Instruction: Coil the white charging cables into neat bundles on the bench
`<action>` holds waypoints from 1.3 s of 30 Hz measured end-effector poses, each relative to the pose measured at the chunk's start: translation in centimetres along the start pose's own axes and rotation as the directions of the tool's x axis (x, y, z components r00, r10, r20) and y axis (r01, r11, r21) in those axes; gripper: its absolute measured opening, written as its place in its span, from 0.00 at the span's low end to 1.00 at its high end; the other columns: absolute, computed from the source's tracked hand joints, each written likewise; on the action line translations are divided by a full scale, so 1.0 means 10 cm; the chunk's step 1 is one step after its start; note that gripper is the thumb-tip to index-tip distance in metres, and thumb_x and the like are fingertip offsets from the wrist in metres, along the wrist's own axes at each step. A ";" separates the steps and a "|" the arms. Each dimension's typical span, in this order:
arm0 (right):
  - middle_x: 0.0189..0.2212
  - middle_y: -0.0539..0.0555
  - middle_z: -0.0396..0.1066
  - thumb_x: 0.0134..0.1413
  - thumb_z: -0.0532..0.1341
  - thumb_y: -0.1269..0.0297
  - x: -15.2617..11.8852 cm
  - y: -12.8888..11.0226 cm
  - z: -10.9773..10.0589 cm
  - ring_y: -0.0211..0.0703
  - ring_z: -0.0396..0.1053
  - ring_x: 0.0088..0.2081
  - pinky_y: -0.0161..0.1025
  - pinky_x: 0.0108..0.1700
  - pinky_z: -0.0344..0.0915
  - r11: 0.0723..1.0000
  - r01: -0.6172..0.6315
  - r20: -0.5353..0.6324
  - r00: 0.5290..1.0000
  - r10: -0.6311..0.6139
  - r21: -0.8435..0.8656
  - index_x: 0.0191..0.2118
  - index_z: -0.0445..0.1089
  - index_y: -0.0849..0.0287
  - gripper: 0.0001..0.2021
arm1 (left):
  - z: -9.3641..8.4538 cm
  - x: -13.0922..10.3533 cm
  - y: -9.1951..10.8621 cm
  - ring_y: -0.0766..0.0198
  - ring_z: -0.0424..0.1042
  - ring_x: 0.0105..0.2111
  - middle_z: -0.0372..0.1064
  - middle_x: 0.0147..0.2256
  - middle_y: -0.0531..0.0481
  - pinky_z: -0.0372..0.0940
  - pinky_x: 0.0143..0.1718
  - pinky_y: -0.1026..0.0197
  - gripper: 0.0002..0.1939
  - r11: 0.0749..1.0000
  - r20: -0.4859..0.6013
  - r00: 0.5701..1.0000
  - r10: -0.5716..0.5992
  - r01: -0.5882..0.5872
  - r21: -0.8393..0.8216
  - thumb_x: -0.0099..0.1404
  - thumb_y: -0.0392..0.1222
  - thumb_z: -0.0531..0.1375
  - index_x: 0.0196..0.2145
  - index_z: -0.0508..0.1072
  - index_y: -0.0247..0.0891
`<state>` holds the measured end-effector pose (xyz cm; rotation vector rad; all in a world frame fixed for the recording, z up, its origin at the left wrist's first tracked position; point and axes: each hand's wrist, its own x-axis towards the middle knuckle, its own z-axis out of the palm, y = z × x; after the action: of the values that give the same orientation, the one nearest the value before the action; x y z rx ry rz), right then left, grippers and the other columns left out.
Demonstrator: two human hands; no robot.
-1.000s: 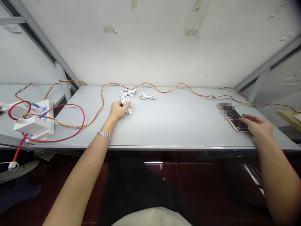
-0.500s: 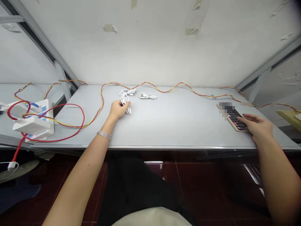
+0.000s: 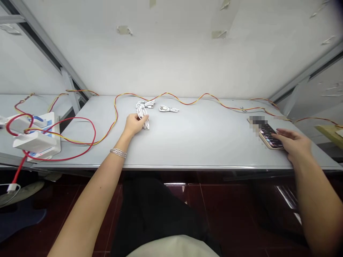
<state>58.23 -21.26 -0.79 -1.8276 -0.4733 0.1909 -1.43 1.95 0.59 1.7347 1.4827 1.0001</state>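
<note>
Fingers closed, my left hand (image 3: 135,124) grips a coiled white cable (image 3: 146,122) over the left half of the grey table (image 3: 198,142). Just behind it lies a second coiled white cable (image 3: 150,104), and a third tied white cable (image 3: 168,109) rests a little to the right. At the far right, my right hand (image 3: 294,142) is at a phone (image 3: 270,138) that lies on the table with its screen lit. The thumb of that hand reaches over the screen, and its other fingers are stretched out and apart.
Red and yellow wires (image 3: 189,104) run along the table's back edge and loop at the left. A white power strip (image 3: 55,139) with plugged-in adapters stands at the left. Metal frame posts flank the table. A yellowish block (image 3: 331,135) lies at the far right.
The thumb of my right hand has shifted slightly over the phone, and the lit screen looks a little different. My left hand stays in place with the cable.
</note>
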 end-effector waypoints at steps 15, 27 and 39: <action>0.32 0.50 0.75 0.33 0.68 0.78 -0.02 -0.02 -0.01 0.35 0.70 0.32 0.30 0.32 0.68 1.000 -0.006 0.019 1.000 0.006 0.001 0.41 0.81 0.59 0.22 | 0.00 0.00 0.00 0.64 0.66 0.24 0.72 0.23 0.47 0.57 0.26 0.62 0.18 1.000 0.006 1.000 -0.002 0.002 -0.024 0.60 0.53 0.64 0.27 0.78 0.33; 0.32 0.49 0.74 0.31 0.71 0.73 0.00 -0.01 0.01 0.37 0.68 0.32 0.35 0.36 0.70 0.999 0.006 0.000 1.000 -0.006 -0.037 0.39 0.80 0.59 0.20 | 0.01 0.01 -0.02 0.63 0.66 0.24 0.70 0.23 0.47 0.56 0.26 0.61 0.19 1.000 0.004 1.000 0.012 -0.012 -0.021 0.59 0.54 0.63 0.26 0.78 0.33; 0.31 0.51 0.74 0.28 0.75 0.68 -0.02 -0.03 0.03 0.39 0.68 0.32 0.37 0.32 0.69 0.998 -0.005 -0.002 1.000 0.004 -0.065 0.36 0.79 0.59 0.20 | 0.00 0.00 -0.01 0.62 0.66 0.24 0.71 0.23 0.47 0.57 0.25 0.62 0.19 0.999 0.006 1.000 0.005 -0.005 -0.032 0.57 0.55 0.63 0.26 0.78 0.34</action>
<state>57.84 -21.04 -0.59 -1.8923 -0.4788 0.1785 -1.45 1.93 0.52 1.7178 1.4520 1.0151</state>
